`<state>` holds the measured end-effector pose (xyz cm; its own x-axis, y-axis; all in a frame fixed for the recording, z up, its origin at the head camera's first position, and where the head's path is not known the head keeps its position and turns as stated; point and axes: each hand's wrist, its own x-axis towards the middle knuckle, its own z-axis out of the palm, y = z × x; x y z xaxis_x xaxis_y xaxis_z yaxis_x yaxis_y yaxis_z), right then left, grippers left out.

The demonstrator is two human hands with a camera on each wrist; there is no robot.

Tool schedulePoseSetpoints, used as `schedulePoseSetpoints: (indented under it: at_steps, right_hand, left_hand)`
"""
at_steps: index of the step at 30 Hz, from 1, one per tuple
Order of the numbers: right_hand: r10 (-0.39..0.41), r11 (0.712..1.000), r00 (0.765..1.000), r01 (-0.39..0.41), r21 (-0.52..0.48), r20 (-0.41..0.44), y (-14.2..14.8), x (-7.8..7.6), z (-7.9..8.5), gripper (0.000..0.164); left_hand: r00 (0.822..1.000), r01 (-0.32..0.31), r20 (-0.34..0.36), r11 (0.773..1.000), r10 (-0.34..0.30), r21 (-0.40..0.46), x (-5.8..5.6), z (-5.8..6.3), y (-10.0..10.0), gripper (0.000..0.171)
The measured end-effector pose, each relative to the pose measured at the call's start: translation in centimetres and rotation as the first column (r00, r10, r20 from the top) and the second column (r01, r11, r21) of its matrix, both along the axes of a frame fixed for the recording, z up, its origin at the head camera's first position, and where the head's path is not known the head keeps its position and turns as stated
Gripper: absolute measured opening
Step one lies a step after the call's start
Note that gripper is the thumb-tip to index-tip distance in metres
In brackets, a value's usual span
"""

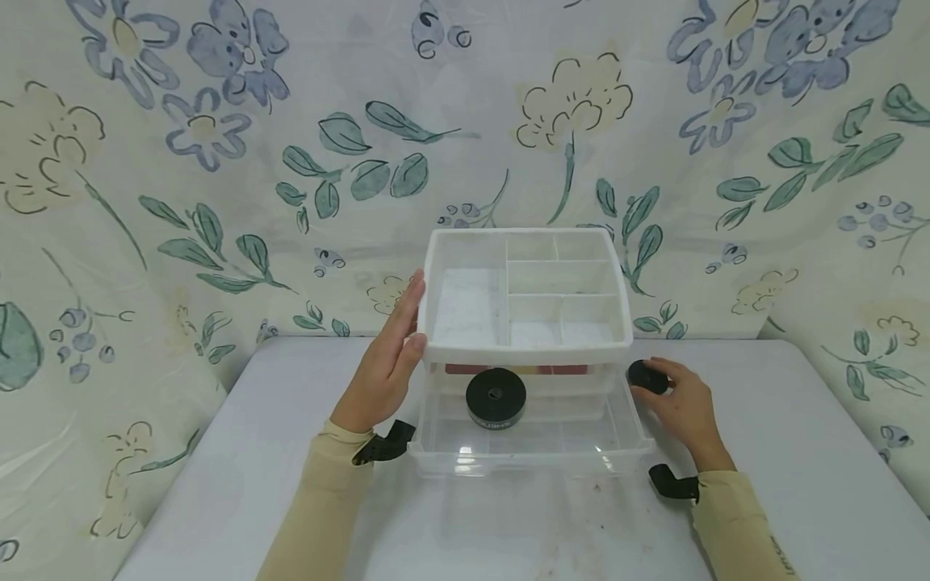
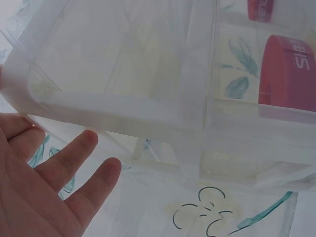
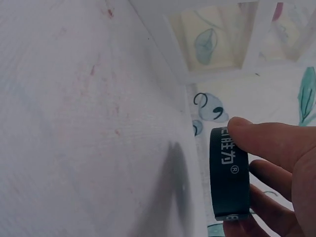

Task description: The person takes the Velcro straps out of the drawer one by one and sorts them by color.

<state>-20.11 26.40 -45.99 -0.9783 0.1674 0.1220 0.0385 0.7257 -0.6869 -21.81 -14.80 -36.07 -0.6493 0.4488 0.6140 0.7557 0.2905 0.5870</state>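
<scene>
A white organizer (image 1: 465, 354) with a divided top tray stands on the table, its lower clear drawer (image 1: 443, 428) pulled out. In that drawer lies a black roll (image 1: 496, 397) with a small centre hole. My left hand (image 1: 385, 363) rests against the organizer's left side, fingers fairly straight. To the right of the organizer, my right hand (image 1: 683, 407) pinches another black roll (image 1: 648, 377) between thumb and fingers. White characters show on this roll's (image 3: 229, 173) edge in the right wrist view. A red roll (image 2: 291, 74) with white letters sits inside the organizer in the left wrist view.
The white table (image 1: 276, 452) bears small reddish marks in front of the drawer. Behind it hangs a floral sheet (image 1: 465, 105). Part of a second red roll (image 2: 260, 10) shows at the top of the left wrist view.
</scene>
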Motion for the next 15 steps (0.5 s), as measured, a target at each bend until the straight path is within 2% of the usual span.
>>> schedulePoseSetpoints:
  at_steps: [15]
  right_hand:
    - [0.006,1.0,0.996,-0.008,0.018,0.087,0.43,-0.3,-1.08,0.058]
  left_hand:
    - [1.0,-0.013,-0.006,1.0,0.013,-0.009,-0.06,-0.09,-0.06,0.06]
